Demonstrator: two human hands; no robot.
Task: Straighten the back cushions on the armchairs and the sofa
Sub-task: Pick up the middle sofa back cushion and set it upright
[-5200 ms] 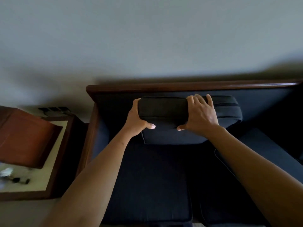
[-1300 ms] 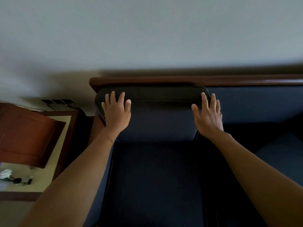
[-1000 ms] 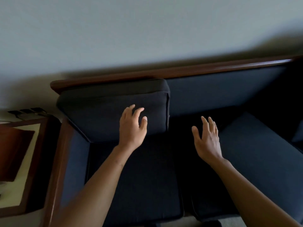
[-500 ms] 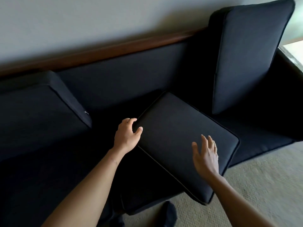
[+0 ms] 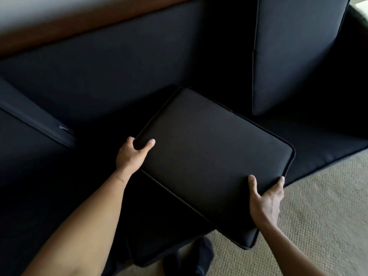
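Observation:
A dark back cushion (image 5: 209, 156) lies flat and skewed on the sofa seat (image 5: 322, 140), one corner hanging over the front edge above the carpet. My left hand (image 5: 132, 154) grips its left corner, thumb on top. My right hand (image 5: 265, 198) holds its near right edge, fingers curled around the rim. Another back cushion (image 5: 294, 50) stands upright against the backrest at the right. A third back cushion (image 5: 29, 124) leans against the backrest at the far left.
The sofa's wooden top rail (image 5: 89, 22) runs along the wall. Beige carpet (image 5: 318, 226) lies in front of the sofa. My dark-socked feet (image 5: 189, 259) stand at the sofa's front edge.
My view swung right from the left cushion to the middle of the sofa. Both hands, which hovered open over the flat cushion, have closed on its edges.

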